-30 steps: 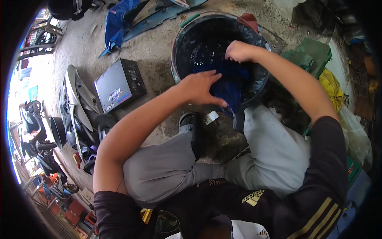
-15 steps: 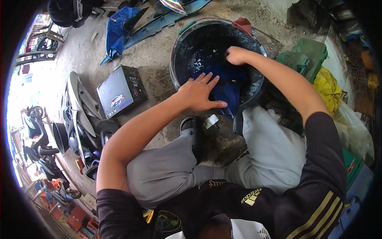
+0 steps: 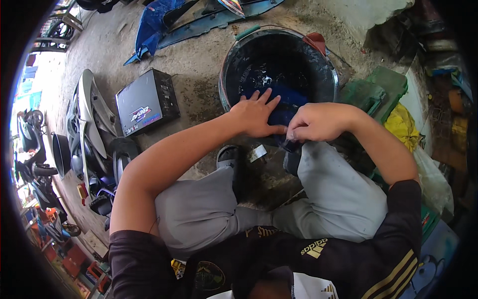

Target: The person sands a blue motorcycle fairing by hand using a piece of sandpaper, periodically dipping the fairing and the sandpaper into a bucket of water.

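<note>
A dark bucket (image 3: 259,47) with some liquid in it stands in front of me. A wet blue piece (image 3: 291,97), seemingly a plastic panel, lies in it and reaches out over the near rim. My left hand (image 3: 254,115) is spread open on that piece, fingers pointing into the bucket. Just to its right, my right hand (image 3: 318,120) is closed, fingertips down at the piece's near end; what they hold is hidden. A small pale rectangular object (image 3: 258,152) lies on the ground below the bucket, between my feet.
Blue panels (image 3: 157,30) lie at the back, a black box (image 3: 142,102) left of the bucket, grey bodywork pieces (image 3: 89,114) farther left. Green cases (image 3: 386,89), a yellow bag (image 3: 401,127) and a pale plastic sheet (image 3: 430,177) sit to the right. Scooters (image 3: 32,154) stand at the far left.
My right hand has moved from inside the bucket down toward me, to the near end of the blue piece beside my left thumb. My left hand stays spread on it.
</note>
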### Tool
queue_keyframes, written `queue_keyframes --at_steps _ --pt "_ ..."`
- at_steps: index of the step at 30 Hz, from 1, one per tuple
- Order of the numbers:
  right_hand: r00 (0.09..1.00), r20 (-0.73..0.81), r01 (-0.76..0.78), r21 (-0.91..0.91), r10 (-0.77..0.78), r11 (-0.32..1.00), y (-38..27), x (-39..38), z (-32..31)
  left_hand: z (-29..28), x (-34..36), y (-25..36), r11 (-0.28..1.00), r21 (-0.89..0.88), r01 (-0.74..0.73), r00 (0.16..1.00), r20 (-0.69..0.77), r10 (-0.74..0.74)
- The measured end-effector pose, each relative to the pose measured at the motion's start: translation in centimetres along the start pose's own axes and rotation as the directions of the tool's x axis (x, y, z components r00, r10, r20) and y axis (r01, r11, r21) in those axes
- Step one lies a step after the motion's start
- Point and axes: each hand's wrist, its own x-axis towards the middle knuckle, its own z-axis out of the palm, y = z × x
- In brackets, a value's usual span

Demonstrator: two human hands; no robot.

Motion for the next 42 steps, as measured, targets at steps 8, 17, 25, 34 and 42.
queue_keyframes --at_steps 8,17,25,34,42 --pt "0.794 -0.608 -0.184 -0.207 0.021 0.961 15.4 10.6 -8.1 -0.7 -0.2 1.9 0.992 -0.051 -0.111 0.993 -0.053 0.109" --pt "0.852 -0.387 -0.203 0.377 0.353 0.904 16.0 14.0 -6.6 1.9 1.3 -0.5 0.980 -0.187 0.065 0.993 -0.086 -0.082" --pt "0.992 -0.018 0.120 0.320 -0.121 0.940 1.5 -0.9 -2.2 0.0 -0.9 0.6 0.988 0.000 -0.152 0.985 -0.085 0.152" --pt "0.813 -0.570 -0.172 -0.045 0.116 0.984 17.7 13.0 -6.8 1.4 1.0 -0.6 0.983 -0.142 -0.118 0.982 -0.163 0.095" --pt "0.801 -0.457 -0.187 0.422 0.386 0.887 16.3 13.0 -6.5 0.5 0.3 0.4 0.990 -0.122 -0.077 0.990 -0.129 0.061"
